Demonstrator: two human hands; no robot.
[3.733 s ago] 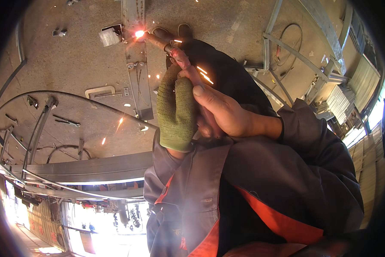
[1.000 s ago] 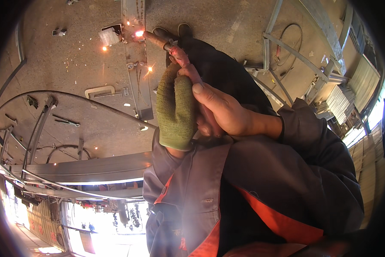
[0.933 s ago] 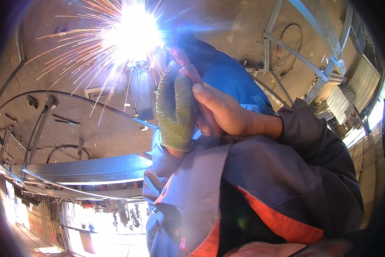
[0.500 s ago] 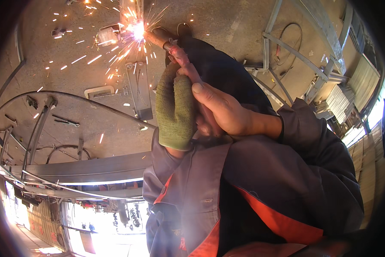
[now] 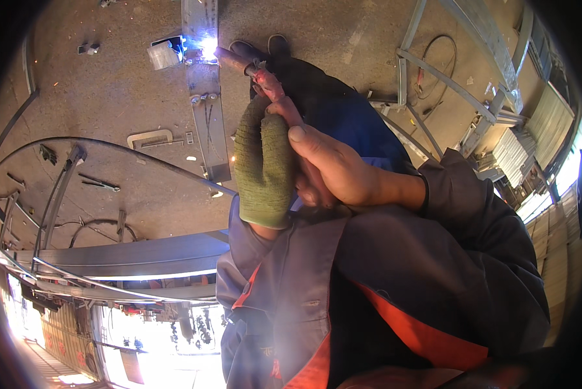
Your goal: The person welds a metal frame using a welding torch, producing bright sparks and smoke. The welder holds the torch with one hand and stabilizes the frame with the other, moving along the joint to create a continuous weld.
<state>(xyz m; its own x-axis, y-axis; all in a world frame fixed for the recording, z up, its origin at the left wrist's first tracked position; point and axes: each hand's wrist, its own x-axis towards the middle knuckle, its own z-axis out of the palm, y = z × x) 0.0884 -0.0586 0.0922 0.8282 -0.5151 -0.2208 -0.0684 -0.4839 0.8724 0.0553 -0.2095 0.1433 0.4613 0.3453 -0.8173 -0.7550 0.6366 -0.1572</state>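
A welding torch (image 5: pixel 275 89) with a red, tattered handle points up and to the left, its dark nozzle at a bright blue-white arc. The arc sits on a long flat steel bar (image 5: pixel 203 123). Beside the arc, a short piece of square metal tube (image 5: pixel 166 54) lies against the bar's left side. My left hand (image 5: pixel 263 165), in a green knitted glove, closes on the front part of the handle. My bare right hand (image 5: pixel 336 162) wraps the rear part, its thumb along the top. Glare hides the weld spot itself.
A C-shaped metal frame (image 5: pixel 150 138) lies left of the bar. A dark cable or hose (image 5: pixel 109 144) arcs across the left side. Steel framing (image 5: pixel 446 84) stands at the right, near a coiled cable (image 5: pixel 456 61). A grey beam (image 5: pixel 129 255) runs at lower left.
The big spray of orange sparks has died down to a few specks, and the arc looks smaller and bluer. Both hands and the torch have stayed almost where they were.
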